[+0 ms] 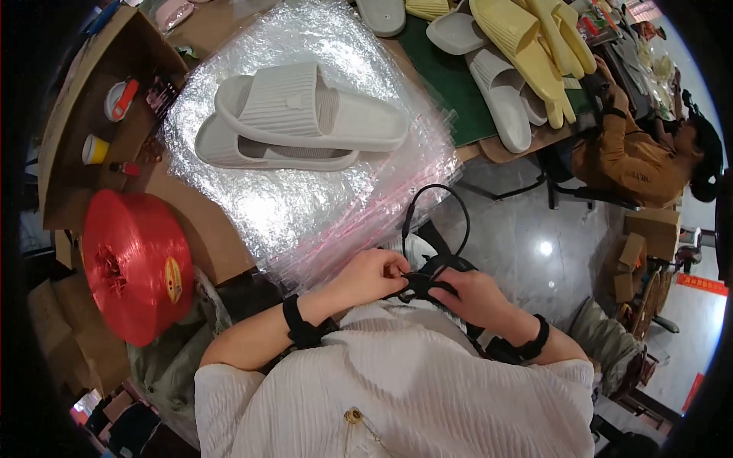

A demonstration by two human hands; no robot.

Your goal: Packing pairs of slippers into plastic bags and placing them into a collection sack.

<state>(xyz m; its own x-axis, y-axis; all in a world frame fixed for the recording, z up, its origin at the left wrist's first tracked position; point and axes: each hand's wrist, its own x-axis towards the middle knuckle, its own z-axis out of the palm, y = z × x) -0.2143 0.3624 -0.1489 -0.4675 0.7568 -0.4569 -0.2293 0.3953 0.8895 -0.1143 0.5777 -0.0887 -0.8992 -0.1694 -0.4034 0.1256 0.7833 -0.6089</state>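
Both hands are up at chest level, just below the near edge of the stack of clear plastic bags (305, 206). The left hand (370, 276) and the right hand (473, 296) are each pinched shut on a black strap thing (427, 284), fingers closed on it from either side, so it sits right between them against the white top. One thin black cable (447, 206) loops up from it over the corner of the bags. Each wrist has one black band, so two total.

On top of the bags: two pale grey slippers (305, 122), one stacked on the other. Left of the bags there's one big red spool of twine (134, 263). Past the far side of the bags, on the tabletop (206, 252), more slippers, grey and yellow, too piled up to count properly.
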